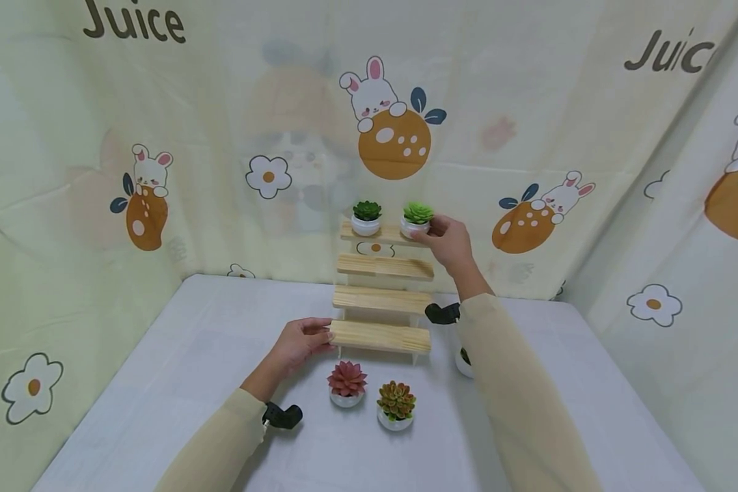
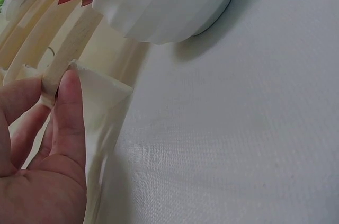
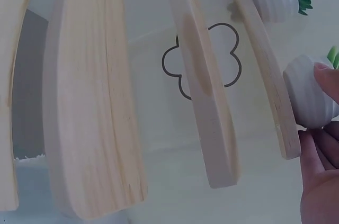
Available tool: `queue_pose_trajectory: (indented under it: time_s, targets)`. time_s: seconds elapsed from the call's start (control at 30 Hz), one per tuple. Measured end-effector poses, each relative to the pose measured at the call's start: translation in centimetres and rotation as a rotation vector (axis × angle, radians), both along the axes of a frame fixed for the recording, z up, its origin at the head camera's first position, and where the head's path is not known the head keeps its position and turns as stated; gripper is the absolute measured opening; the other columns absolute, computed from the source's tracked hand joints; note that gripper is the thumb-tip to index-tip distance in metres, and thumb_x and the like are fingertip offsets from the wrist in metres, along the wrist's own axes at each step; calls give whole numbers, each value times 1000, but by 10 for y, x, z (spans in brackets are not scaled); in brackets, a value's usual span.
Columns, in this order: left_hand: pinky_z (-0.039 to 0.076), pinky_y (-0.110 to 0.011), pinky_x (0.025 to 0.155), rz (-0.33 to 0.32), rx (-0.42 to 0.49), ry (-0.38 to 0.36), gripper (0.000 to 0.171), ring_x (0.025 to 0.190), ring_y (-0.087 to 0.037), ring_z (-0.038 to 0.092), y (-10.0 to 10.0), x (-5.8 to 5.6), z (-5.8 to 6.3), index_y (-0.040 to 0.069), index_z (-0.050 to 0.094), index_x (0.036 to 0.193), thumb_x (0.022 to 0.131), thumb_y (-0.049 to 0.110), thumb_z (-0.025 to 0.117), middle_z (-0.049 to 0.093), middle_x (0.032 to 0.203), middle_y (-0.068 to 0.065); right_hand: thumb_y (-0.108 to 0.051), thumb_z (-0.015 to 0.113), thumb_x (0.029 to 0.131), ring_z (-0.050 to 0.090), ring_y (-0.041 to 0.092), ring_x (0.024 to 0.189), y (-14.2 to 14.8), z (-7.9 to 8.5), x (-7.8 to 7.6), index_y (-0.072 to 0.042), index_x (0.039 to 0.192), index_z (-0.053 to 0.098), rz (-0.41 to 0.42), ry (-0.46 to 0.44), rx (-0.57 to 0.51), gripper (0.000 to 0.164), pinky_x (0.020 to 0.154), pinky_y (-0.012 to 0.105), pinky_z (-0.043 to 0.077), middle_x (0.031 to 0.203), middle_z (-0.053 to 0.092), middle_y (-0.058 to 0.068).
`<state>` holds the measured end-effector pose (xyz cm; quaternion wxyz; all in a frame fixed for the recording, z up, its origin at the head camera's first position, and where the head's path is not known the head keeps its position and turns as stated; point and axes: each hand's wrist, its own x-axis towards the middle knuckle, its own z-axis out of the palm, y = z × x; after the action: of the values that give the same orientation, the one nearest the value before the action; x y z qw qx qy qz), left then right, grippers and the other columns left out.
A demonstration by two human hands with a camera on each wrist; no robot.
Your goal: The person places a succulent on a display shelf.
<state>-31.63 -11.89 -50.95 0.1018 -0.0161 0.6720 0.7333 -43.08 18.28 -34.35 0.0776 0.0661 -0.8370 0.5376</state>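
Observation:
A four-step wooden stand (image 1: 381,337) with pale boards is upright in the middle of the table. My left hand (image 1: 298,347) pinches the left end of its lowest board; the left wrist view shows thumb and fingers either side of the wood (image 2: 63,60). On the top board's right end sits a light green potted succulent (image 1: 417,213). My right hand (image 1: 452,244) grips its white ribbed pot (image 3: 310,94) from the right, with the thumb on the front. Left of it, apart, stands a dark green potted succulent (image 1: 366,212).
In front of the stand are a red succulent (image 1: 347,380) and an orange-green succulent (image 1: 396,402), both in white pots. Another white pot (image 1: 464,365) is partly hidden by my right sleeve. Behind the white table (image 1: 221,321) hangs a printed curtain (image 1: 295,253).

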Motion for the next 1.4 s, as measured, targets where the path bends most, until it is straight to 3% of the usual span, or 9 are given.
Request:
queue_pose_trajectory:
  time_s: [0.33,0.63,1.03,1.2,1.4]
  targets:
    - [64,-40,92,1,-18,3,41,95,-20,72,0,1,1,-3,61,136,96,-2,67,67,122,-23,-28,80,90,55,30,138,11,-7,10,-2,147,53,-71,75,-54,68,117,41,48,148,57,16]
    - [64,-42,93,0,27,28,40,93,-19,71,-3,2,0,-9,59,135,96,-5,65,67,119,-24,-25,82,89,58,35,132,27,-21,29,1,139,59,-69,195,-162,61,114,38,51,141,62,20]
    - [64,-42,93,3,-9,21,38,94,-20,72,-1,1,2,-5,62,134,96,-3,66,68,120,-24,-41,81,88,58,26,134,55,-54,67,-13,139,62,-80,136,-120,61,108,19,52,142,63,9]
    - [65,-41,91,0,9,21,39,93,-20,71,0,2,1,-7,62,134,96,-4,66,67,119,-24,-46,79,87,58,22,133,67,-70,88,-14,141,61,-84,75,-114,65,101,11,52,143,62,8]
    - [65,-40,90,0,18,21,40,93,-20,71,1,3,1,-8,61,135,95,-6,65,67,118,-24,-42,79,89,57,19,133,77,-86,119,-12,143,58,-91,0,-104,65,100,7,50,145,60,8]
